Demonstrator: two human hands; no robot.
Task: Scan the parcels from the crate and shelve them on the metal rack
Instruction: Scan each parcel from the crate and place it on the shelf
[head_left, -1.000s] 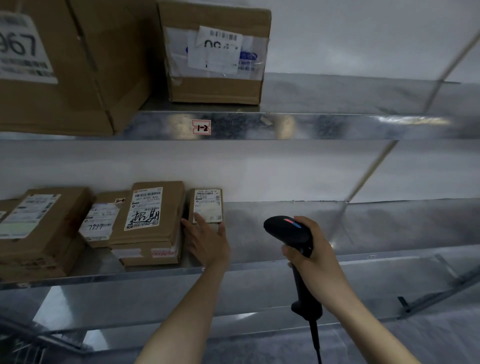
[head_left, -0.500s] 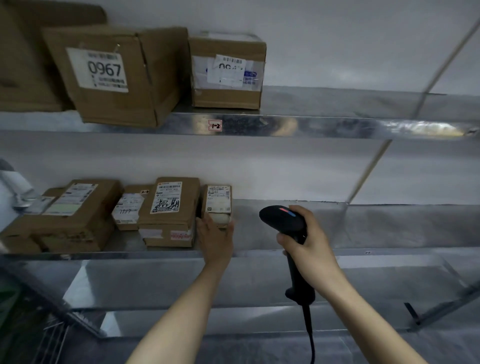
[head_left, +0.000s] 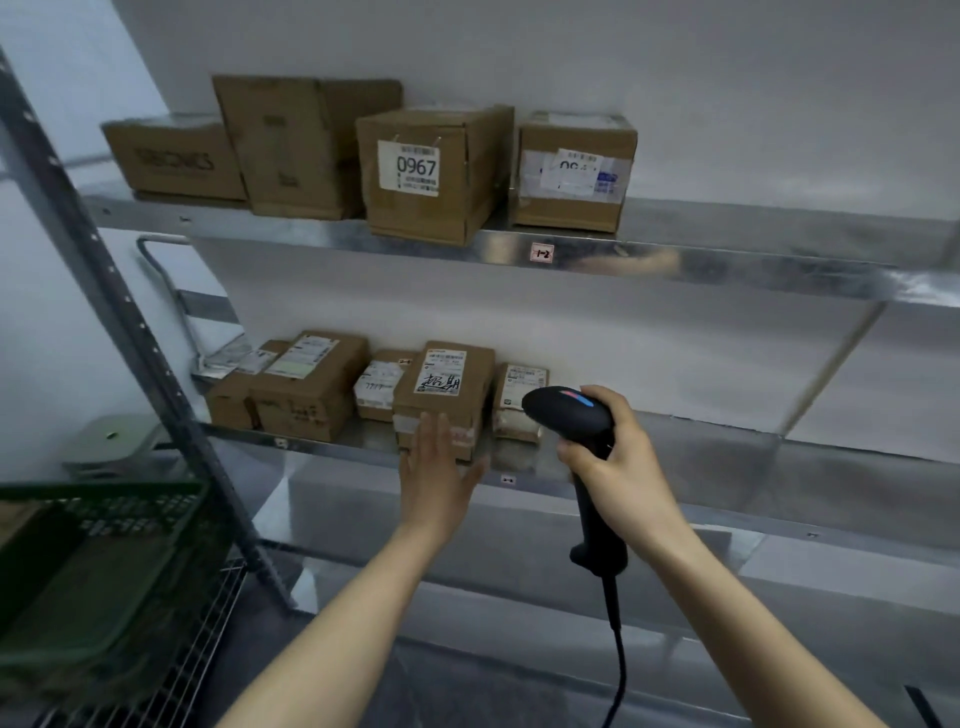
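Behind scanner, small parcel part hidden; L hand flat, R hand grips scanner.

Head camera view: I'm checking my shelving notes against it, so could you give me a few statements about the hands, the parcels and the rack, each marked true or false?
1. The right hand grips a black scanner. True.
2. The left hand holds a parcel lifted clear of the rack. False: its fingers are straight, in front of a box that stands on the lower shelf.
3. The 0967 box stands on the lower shelf. False: it is on the upper shelf.
4. A dark green crate sits at the lower left, beside the rack. True.
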